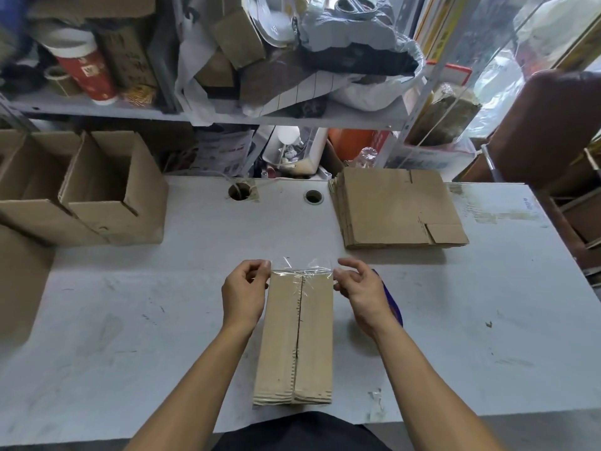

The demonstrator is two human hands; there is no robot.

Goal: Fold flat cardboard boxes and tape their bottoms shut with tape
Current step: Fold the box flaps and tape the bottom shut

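Observation:
A folded cardboard box (294, 340) stands bottom-up in front of me on the white table (136, 320), its two bottom flaps meeting along a centre seam. A strip of clear tape (302, 270) lies across the box's far edge and sticks up a little beyond it. My left hand (244, 296) pinches the tape's left end at the box's far left corner. My right hand (357, 289) is at the far right corner, fingers curled, fingertips at the tape's right end. A blue tape dispenser (392, 302) lies partly hidden behind my right hand.
A stack of flat cardboard boxes (396, 208) lies at the back right. Two assembled open boxes (110, 190) stand at the back left. Two round cable holes (240, 191) pierce the table near its far edge. Cluttered shelves rise behind; a brown chair (553, 125) is on the right.

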